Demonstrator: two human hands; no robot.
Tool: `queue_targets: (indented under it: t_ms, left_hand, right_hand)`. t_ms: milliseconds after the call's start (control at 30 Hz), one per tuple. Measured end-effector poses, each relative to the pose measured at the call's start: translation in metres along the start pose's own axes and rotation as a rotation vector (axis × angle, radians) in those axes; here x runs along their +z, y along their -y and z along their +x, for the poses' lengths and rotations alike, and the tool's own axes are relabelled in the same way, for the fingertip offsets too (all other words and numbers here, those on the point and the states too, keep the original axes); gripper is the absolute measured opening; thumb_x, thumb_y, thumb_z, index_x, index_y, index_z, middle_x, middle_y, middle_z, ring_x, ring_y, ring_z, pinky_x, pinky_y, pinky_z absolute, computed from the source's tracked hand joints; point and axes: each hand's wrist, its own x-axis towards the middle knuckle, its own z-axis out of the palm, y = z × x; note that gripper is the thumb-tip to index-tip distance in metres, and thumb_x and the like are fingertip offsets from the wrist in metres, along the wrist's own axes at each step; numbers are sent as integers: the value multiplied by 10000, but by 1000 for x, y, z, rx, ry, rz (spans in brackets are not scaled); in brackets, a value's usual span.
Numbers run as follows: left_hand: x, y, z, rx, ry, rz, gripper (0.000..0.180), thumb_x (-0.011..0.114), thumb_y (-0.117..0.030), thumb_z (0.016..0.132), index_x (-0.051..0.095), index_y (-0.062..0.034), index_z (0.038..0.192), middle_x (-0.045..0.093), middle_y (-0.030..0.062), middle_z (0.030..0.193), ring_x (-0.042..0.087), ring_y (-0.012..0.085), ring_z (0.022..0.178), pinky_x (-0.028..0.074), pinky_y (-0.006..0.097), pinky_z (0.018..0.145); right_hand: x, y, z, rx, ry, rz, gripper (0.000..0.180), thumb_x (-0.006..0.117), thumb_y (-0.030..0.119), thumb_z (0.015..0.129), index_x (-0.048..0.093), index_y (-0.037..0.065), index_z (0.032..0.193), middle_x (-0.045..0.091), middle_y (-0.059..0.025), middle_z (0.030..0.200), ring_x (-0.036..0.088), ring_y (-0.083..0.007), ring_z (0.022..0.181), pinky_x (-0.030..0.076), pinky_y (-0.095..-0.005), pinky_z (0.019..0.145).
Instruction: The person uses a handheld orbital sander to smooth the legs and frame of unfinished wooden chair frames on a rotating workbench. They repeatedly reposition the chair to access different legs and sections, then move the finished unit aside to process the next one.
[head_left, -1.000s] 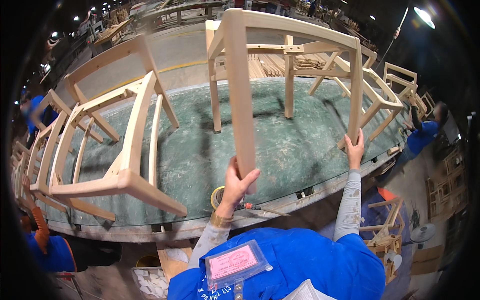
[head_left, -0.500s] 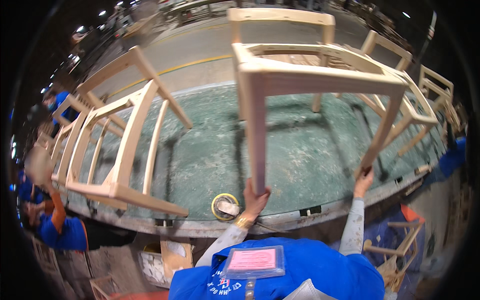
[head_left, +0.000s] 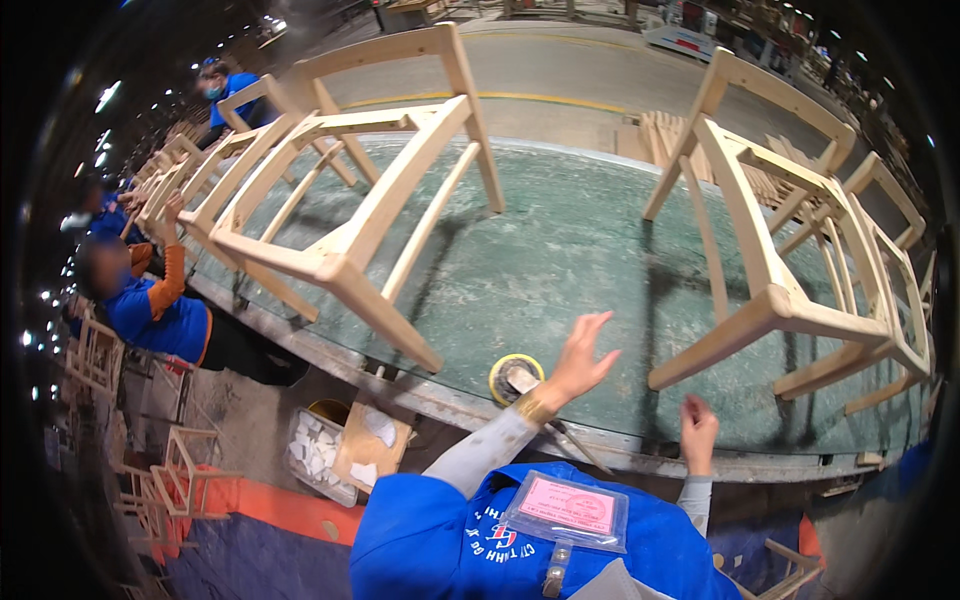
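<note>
My left hand (head_left: 582,362) is held over the near edge of the green-topped table (head_left: 560,270), fingers stretched and apart, with nothing in it. My right hand (head_left: 698,432) is farther right, its fingers curled together and no object showing in them. Just beyond the right hand stands a bare wooden chair frame (head_left: 760,240), its seat open; its near leg ends close to that hand without touching it. To the left, another wooden chair frame (head_left: 345,245) stands on the table. Beside my left wrist lies a round yellow-rimmed thing (head_left: 497,381) with a pale piece on it.
More chair frames line the table on both sides, such as one at the right (head_left: 905,290). At the left, a co-worker in blue (head_left: 165,310) reaches to a chair. Below the table edge stand a bin of white scraps (head_left: 318,450) and a wooden board (head_left: 368,445).
Both hands have let go of the front legs of the chair frame they held up. That chair now appears to stand on the table at the right. The view has swung.
</note>
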Motion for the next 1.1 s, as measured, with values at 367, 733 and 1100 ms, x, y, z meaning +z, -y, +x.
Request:
queue_targets:
  t_ms: [367, 733, 1100]
  left_hand:
    - [-252, 55, -86, -295, -668, 27, 654, 766, -181, 725, 397, 50, 1213, 485, 182, 1176, 472, 255, 1099, 366, 351, 945]
    - [-233, 75, -70, -189, -781, 138, 391, 717, -222, 781, 514, 12, 1020, 615, 138, 894, 602, 272, 806, 466, 356, 717]
    - [-257, 110, -125, -109, -808, -44, 644, 676, -501, 774, 445, 7, 1096, 584, 96, 901, 586, 176, 771, 465, 310, 702]
  right_hand:
    - [215, 191, 71, -146, 597, 689, 216, 565, 186, 901, 610, 0, 1000, 627, -49, 809, 579, -108, 711, 477, -247, 631]
    - [390, 336, 190, 447, 644, 1393, 321, 445, 300, 960, 460, -9, 1048, 571, -147, 912, 597, -247, 809, 532, -384, 728]
    - [329, 267, 64, 80, 740, 998, 233, 532, 233, 920, 529, 27, 1029, 620, -80, 855, 622, -183, 786, 517, -309, 702]
